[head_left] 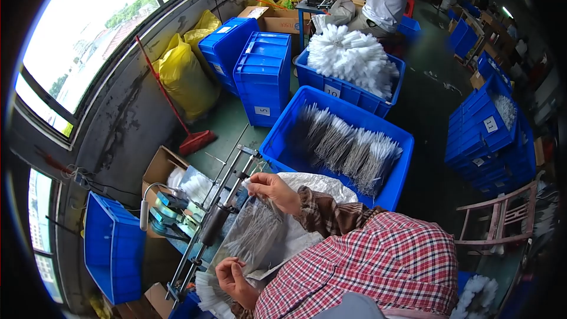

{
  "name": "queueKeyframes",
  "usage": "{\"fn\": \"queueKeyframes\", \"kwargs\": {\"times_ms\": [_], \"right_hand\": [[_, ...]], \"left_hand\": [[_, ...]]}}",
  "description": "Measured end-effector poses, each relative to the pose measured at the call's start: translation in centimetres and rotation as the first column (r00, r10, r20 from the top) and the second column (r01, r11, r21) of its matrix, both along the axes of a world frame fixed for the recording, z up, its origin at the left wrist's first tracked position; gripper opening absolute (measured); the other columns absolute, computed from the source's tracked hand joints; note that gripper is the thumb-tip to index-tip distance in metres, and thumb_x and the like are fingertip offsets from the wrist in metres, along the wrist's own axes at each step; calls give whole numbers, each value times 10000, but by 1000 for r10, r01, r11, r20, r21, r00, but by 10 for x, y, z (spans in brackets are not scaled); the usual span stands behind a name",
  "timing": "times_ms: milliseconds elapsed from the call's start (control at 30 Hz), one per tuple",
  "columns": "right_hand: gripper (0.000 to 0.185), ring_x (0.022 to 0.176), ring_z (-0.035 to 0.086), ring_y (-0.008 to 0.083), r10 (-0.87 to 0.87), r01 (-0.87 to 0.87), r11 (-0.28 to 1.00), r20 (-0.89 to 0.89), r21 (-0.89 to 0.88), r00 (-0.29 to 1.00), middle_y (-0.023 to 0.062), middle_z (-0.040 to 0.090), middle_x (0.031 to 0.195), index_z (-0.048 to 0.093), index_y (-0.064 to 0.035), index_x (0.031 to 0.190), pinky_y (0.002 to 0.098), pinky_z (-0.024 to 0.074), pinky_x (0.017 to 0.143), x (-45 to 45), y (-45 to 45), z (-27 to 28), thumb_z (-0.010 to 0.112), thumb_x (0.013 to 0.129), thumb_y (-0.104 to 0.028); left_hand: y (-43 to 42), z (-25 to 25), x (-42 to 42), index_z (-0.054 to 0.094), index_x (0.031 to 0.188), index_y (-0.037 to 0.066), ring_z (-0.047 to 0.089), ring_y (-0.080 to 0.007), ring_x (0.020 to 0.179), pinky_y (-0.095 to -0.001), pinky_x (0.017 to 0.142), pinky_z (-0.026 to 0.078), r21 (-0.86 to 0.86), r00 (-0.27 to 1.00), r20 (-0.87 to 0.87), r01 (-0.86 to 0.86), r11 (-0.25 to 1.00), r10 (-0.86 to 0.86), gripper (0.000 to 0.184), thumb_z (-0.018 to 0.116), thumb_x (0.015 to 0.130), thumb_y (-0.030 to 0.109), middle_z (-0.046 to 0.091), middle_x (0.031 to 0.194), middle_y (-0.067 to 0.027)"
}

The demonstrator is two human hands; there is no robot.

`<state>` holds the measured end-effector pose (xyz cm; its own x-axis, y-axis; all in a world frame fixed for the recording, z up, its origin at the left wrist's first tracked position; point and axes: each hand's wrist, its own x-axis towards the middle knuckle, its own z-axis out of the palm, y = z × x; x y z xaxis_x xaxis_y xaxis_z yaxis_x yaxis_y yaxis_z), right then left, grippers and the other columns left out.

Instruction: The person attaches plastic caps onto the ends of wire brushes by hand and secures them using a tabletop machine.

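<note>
My right hand (276, 192) is closed in a pinch at the end of the bench machine (216, 224), with a small white-tipped brush (246, 184) at its fingertips. Lower down, my left hand (235, 280) has its fingers curled and thumb near the index finger; whatever they may hold is too small to make out. Between the hands, thin wire stems (257, 230) lie on a pale sheet (295, 236) across my lap. White bristle brushes (209, 295) sit beside my left hand.
A blue bin (384, 198) of wire-stemmed white brushes stands beyond my right arm. Behind it is another bin (360, 101) heaped with white brushes. An open blue bin (112, 248), a cardboard box (155, 168) and a red broom (198, 141) flank the machine. A co-worker (384, 0) sits farther back.
</note>
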<state>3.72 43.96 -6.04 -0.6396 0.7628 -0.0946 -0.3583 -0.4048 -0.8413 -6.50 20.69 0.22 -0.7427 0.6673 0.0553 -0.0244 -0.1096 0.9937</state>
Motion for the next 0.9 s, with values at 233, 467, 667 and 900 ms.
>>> {"fn": "queueKeyframes", "kwargs": {"times_ms": [233, 467, 667, 900], "right_hand": [[155, 775, 561, 21, 18, -18, 1000, 54, 17, 998, -5, 637, 852, 641, -29, 1029, 178, 396, 643, -2, -1, 4, 633, 946, -160], [184, 728, 535, 28, -178, 161, 975, 102, 155, 979, -2, 650, 858, 664, -35, 1052, 174, 396, 637, 15, 30, 15, 647, 938, -179], [173, 659, 475, 11, -527, 483, 803, 35, 349, 849, -4, 666, 845, 676, -63, 1052, 181, 376, 615, 61, 84, 49, 640, 933, -183], [154, 656, 472, 13, -457, 458, 849, -71, 264, 887, 11, 660, 828, 671, -52, 1016, 185, 365, 600, 57, 75, 45, 650, 931, -178]], "left_hand": [[-6, 0, -7, 547, 900, 3, 537, -135, 795, -274, 751, 443, -2, 1000, -19, -1, 1000, 1, 56, 553, 935, 46, 561, 982, -102], [-12, -5, -10, 556, 872, 2, 538, -131, 781, -262, 734, 438, 15, 999, -33, -36, 999, 36, 60, 569, 919, 36, 552, 998, -101], [-19, -22, -23, 567, 891, -9, 525, -146, 749, -276, 707, 439, 116, 998, -61, 37, 992, -31, 55, 585, 913, 38, 560, 960, -119], [-17, -3, -13, 575, 908, 1, 534, -141, 763, -272, 725, 442, 17, 997, 12, 74, 997, -75, 53, 601, 913, 47, 573, 925, -92]]}}
